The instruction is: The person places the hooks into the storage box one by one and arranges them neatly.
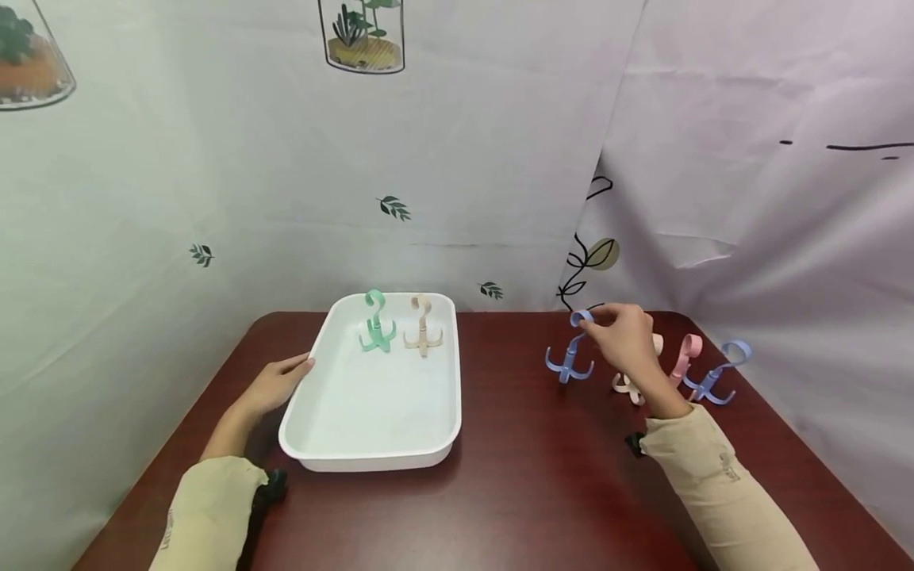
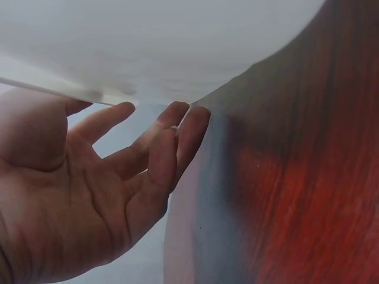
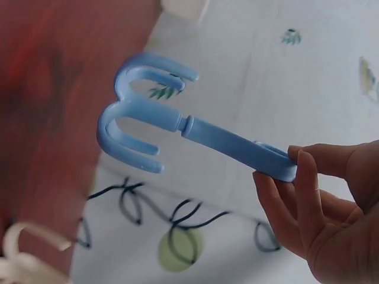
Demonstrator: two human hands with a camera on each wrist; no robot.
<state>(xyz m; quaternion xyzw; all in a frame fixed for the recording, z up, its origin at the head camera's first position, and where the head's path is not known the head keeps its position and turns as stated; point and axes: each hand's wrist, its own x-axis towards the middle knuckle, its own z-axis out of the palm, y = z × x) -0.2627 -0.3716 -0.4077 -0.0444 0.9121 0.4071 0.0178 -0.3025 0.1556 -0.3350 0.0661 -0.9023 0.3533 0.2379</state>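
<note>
The right hand (image 1: 624,337) pinches a blue hook (image 1: 571,354) by its curl, right of the tray (image 1: 378,412); on so small a grip it could swivel or slip out. The left hand (image 1: 274,386), fingers loosely bent, holds the tray's left edge; a tug there could slide the green hook (image 1: 377,337) and beige hook (image 1: 424,333). The right arm (image 1: 724,480) partly covers the cream hook (image 1: 630,388) and pink hook (image 1: 687,349), and the left thumb tip is hard to make out
</note>
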